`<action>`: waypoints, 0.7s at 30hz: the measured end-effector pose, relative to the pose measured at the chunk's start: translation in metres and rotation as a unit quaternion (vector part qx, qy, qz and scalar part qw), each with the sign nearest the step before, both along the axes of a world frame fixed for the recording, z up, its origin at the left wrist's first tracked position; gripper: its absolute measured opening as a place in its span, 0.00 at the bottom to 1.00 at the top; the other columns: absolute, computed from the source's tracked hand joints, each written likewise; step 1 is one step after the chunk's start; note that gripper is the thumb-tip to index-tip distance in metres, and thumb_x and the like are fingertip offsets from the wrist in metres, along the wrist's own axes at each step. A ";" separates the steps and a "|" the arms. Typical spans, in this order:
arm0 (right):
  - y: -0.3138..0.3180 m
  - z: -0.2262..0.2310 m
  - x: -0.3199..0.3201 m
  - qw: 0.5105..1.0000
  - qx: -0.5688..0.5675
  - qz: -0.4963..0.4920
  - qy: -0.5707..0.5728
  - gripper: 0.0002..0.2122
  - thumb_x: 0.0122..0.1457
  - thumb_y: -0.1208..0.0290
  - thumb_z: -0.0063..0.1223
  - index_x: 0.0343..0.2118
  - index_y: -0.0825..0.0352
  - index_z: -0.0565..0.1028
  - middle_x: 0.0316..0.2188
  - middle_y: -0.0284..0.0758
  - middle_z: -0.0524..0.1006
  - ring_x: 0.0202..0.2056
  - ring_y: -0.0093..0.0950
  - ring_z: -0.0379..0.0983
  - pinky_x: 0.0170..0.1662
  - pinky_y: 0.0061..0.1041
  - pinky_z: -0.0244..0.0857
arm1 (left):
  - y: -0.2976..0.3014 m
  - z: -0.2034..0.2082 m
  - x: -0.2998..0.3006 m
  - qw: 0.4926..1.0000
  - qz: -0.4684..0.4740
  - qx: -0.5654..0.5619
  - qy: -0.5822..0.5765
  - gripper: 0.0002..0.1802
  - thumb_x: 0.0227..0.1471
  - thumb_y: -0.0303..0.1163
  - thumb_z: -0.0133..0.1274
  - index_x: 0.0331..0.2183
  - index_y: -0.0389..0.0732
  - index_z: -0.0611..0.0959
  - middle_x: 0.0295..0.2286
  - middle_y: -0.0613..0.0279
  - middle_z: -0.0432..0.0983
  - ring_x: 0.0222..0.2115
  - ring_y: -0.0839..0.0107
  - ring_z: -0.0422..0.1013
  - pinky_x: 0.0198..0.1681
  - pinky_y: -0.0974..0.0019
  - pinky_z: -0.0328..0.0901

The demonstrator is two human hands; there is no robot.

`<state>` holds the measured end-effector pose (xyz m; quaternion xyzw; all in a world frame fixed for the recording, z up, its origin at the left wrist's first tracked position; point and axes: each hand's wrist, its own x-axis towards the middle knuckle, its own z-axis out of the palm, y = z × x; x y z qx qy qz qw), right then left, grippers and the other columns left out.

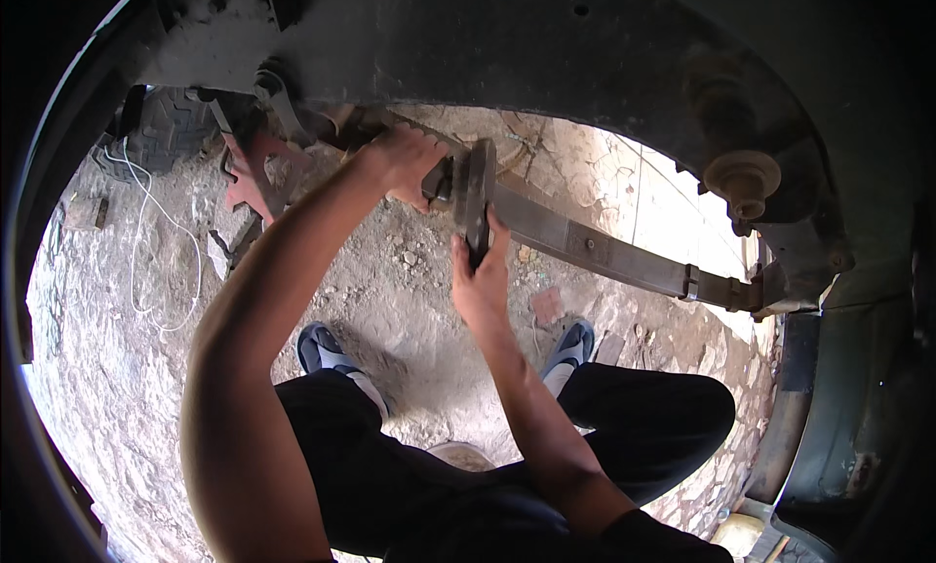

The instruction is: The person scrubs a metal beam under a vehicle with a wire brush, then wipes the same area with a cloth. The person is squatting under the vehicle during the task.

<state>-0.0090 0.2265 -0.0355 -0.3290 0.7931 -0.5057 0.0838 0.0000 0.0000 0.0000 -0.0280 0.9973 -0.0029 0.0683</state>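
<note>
A leaf spring [624, 254] runs from the middle down to the right under a dark vehicle frame [439, 51]. My left hand [402, 163] is curled over the spring's left stretch, and its fingertips are partly hidden there. Upright in my right hand [481, 288] is a thick, dark flat metal block [475, 188], gripped at its lower end between thumb and fingers. The block stands across the spring, close to my left hand; whether the two touch cannot be made out.
At the left stand a reddish metal support stand [258, 168] and a dark tyre [175, 134]. A white cord [136, 232] loops over the stony ground. A rusty round mount [743, 181] hangs from the frame at right. A reddish brick piece [548, 305] lies beyond my right foot.
</note>
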 end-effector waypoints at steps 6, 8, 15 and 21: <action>-0.010 0.013 -0.020 0.994 0.021 0.008 -0.106 0.27 0.66 0.66 0.47 0.63 0.57 0.49 0.34 0.52 0.78 0.32 0.41 0.79 0.35 0.35 0.71 | 0.003 -0.001 -0.002 1.000 0.001 0.016 0.007 0.50 0.27 0.58 0.70 0.48 0.36 0.72 0.43 0.51 0.74 0.47 0.55 0.70 0.51 0.56 0.64; -0.003 0.009 -0.013 0.992 0.031 0.009 -0.120 0.26 0.66 0.66 0.47 0.63 0.58 0.50 0.34 0.50 0.78 0.32 0.38 0.79 0.35 0.33 0.70 | 0.002 0.000 0.002 1.000 -0.001 -0.005 -0.009 0.51 0.30 0.62 0.68 0.50 0.37 0.71 0.45 0.53 0.74 0.49 0.58 0.70 0.53 0.58 0.64; 0.017 -0.033 0.013 0.995 -0.067 0.003 -0.072 0.25 0.66 0.66 0.48 0.62 0.56 0.53 0.28 0.36 0.74 0.20 0.22 0.66 0.24 0.25 0.63 | 0.001 -0.001 0.000 1.000 -0.006 -0.029 -0.008 0.52 0.32 0.64 0.67 0.50 0.36 0.71 0.46 0.54 0.73 0.49 0.59 0.70 0.54 0.60 0.63; -0.008 0.021 -0.014 0.995 0.060 0.002 -0.082 0.25 0.65 0.65 0.50 0.62 0.57 0.54 0.35 0.47 0.76 0.30 0.37 0.75 0.34 0.34 0.69 | 0.000 -0.001 0.002 1.000 -0.007 0.009 0.019 0.50 0.29 0.58 0.69 0.49 0.35 0.72 0.44 0.51 0.73 0.48 0.56 0.70 0.52 0.57 0.63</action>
